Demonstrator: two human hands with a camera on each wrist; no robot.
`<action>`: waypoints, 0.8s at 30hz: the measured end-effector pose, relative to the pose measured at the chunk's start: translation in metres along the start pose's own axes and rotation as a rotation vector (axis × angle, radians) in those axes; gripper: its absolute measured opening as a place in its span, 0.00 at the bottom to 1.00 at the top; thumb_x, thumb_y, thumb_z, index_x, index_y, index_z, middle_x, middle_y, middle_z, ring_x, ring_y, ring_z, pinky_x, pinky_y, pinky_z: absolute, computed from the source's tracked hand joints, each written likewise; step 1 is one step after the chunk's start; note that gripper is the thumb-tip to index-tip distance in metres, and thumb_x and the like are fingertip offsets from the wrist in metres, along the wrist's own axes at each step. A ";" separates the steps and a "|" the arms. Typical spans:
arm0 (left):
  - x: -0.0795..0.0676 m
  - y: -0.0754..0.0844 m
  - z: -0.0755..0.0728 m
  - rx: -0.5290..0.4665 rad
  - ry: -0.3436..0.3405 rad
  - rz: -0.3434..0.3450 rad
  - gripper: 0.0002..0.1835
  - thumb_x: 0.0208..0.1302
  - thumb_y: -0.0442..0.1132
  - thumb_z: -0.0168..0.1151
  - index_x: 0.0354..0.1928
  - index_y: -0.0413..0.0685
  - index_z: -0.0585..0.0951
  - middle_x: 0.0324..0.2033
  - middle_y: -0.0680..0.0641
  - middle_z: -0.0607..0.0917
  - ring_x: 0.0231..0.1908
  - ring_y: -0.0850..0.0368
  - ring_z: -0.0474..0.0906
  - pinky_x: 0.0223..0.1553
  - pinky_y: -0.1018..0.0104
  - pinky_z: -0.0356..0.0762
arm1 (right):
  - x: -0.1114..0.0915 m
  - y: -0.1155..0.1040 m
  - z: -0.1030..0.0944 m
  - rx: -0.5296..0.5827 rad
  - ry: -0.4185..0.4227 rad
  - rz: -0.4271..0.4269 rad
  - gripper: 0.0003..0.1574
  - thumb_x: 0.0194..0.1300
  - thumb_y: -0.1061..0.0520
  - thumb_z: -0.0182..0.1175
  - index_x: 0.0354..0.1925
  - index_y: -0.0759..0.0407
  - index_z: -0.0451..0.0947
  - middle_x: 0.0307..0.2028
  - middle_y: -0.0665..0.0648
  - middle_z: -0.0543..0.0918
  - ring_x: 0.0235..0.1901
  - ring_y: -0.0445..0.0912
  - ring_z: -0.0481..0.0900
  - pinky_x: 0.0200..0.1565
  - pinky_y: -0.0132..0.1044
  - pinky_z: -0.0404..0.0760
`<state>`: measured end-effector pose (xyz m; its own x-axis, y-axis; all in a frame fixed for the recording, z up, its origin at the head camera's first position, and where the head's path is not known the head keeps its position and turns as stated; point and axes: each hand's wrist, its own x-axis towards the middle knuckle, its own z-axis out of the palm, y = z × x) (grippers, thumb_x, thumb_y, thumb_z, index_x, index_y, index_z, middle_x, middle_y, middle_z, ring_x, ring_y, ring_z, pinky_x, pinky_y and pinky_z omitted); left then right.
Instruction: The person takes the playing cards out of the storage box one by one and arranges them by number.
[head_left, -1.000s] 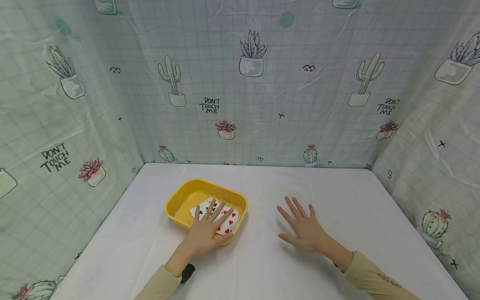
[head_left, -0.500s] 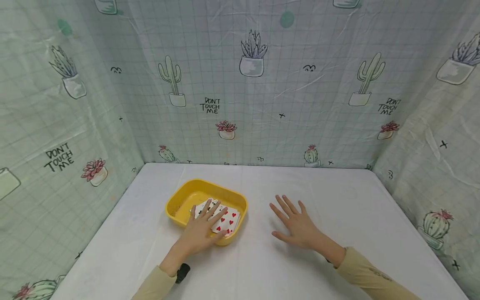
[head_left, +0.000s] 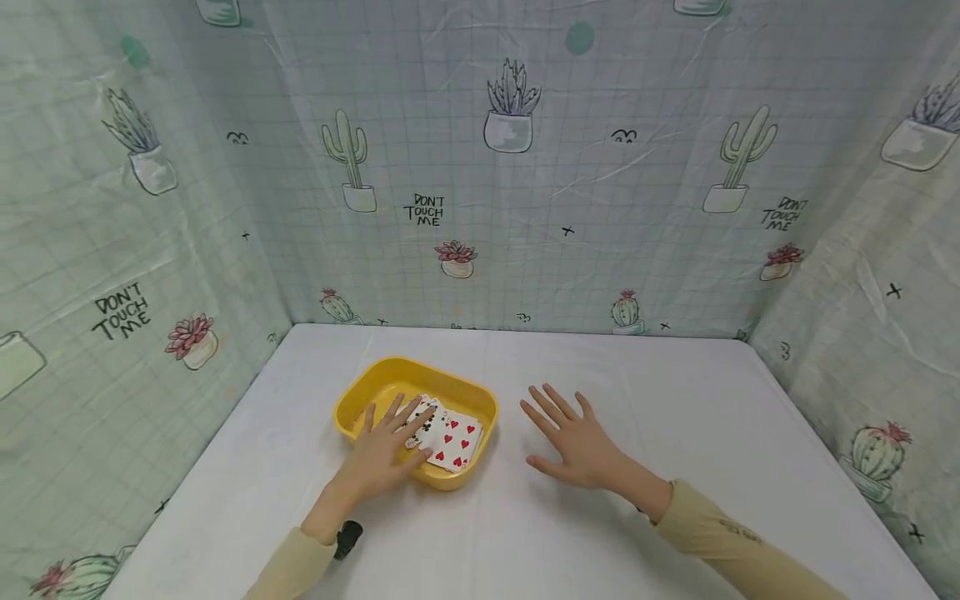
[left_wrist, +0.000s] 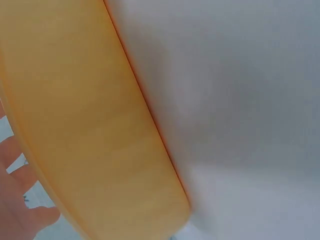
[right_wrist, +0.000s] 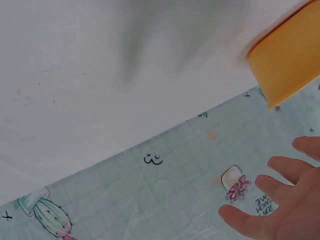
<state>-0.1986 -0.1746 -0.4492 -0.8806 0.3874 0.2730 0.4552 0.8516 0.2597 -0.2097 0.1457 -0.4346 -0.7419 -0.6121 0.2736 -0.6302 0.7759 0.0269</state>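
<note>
1. Step: we judge the cards (head_left: 448,435) are being gathered or slid inside the yellow tray (head_left: 375,385), which sits on the white counter (head_left: 675,417), left of centre.
2. Left hand (head_left: 382,450): reaches over the tray's near rim, fingers straight and spread, tips pressing on the cards; nothing gripped.
3. Right hand (head_left: 573,440): flat on the counter beside the tray, fingers splayed, released, holding nothing.
4. Next move, as we judge it: a pinch on the cards' edge to lift them.

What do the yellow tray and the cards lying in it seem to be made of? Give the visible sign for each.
Yellow tray: probably moulded plastic, judging by its uniform colour, smooth surface and rounded rim.
Cards: likely coated paper card, being thin, flat, white and printed with red hearts and black pips.
</note>
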 end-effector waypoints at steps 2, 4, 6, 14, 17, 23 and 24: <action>0.000 -0.004 -0.002 0.014 0.004 0.000 0.31 0.58 0.57 0.53 0.64 0.64 0.61 0.66 0.50 0.61 0.68 0.43 0.48 0.64 0.37 0.36 | 0.004 -0.001 -0.001 0.001 -0.003 -0.007 0.48 0.56 0.34 0.52 0.68 0.48 0.49 0.69 0.55 0.52 0.69 0.53 0.48 0.59 0.65 0.53; 0.000 -0.008 -0.003 0.027 0.015 0.004 0.31 0.58 0.56 0.54 0.64 0.63 0.62 0.66 0.49 0.62 0.68 0.43 0.49 0.63 0.37 0.38 | 0.007 -0.002 -0.003 0.000 -0.011 -0.013 0.48 0.56 0.33 0.51 0.68 0.47 0.47 0.69 0.54 0.51 0.69 0.52 0.47 0.60 0.65 0.52; -0.001 -0.012 -0.006 0.041 0.027 0.009 0.32 0.57 0.55 0.54 0.64 0.63 0.61 0.66 0.50 0.62 0.67 0.43 0.49 0.63 0.38 0.41 | 0.010 -0.003 -0.003 -0.007 -0.021 -0.017 0.48 0.57 0.33 0.50 0.68 0.47 0.47 0.69 0.53 0.50 0.69 0.52 0.47 0.60 0.64 0.52; -0.002 -0.028 -0.017 0.019 0.052 -0.001 0.30 0.57 0.53 0.56 0.63 0.58 0.65 0.64 0.48 0.65 0.66 0.41 0.54 0.63 0.38 0.43 | 0.021 -0.009 -0.004 0.002 -0.045 -0.029 0.47 0.58 0.32 0.47 0.68 0.48 0.47 0.69 0.53 0.51 0.69 0.51 0.47 0.61 0.62 0.52; -0.001 -0.034 -0.020 0.018 0.054 -0.019 0.30 0.58 0.52 0.56 0.63 0.57 0.65 0.64 0.46 0.65 0.65 0.41 0.54 0.64 0.38 0.42 | 0.025 -0.012 -0.006 0.019 -0.060 -0.022 0.46 0.58 0.33 0.48 0.68 0.48 0.48 0.69 0.52 0.51 0.69 0.50 0.46 0.62 0.61 0.52; -0.001 -0.050 -0.023 0.019 0.057 -0.053 0.29 0.60 0.51 0.53 0.63 0.56 0.64 0.63 0.45 0.66 0.66 0.41 0.54 0.64 0.40 0.40 | 0.035 -0.021 -0.009 0.052 -0.097 -0.027 0.45 0.59 0.34 0.49 0.68 0.49 0.48 0.69 0.51 0.51 0.69 0.49 0.47 0.63 0.60 0.52; -0.001 -0.052 -0.023 0.017 0.056 -0.058 0.29 0.61 0.52 0.52 0.63 0.55 0.64 0.63 0.45 0.66 0.66 0.42 0.54 0.65 0.40 0.40 | 0.036 -0.022 -0.009 0.053 -0.100 -0.033 0.45 0.59 0.35 0.49 0.68 0.49 0.48 0.69 0.51 0.51 0.69 0.49 0.47 0.63 0.59 0.52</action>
<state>-0.2183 -0.2276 -0.4417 -0.8965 0.3173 0.3093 0.4009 0.8782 0.2610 -0.2209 0.1080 -0.4164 -0.7381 -0.6514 0.1758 -0.6638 0.7477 -0.0170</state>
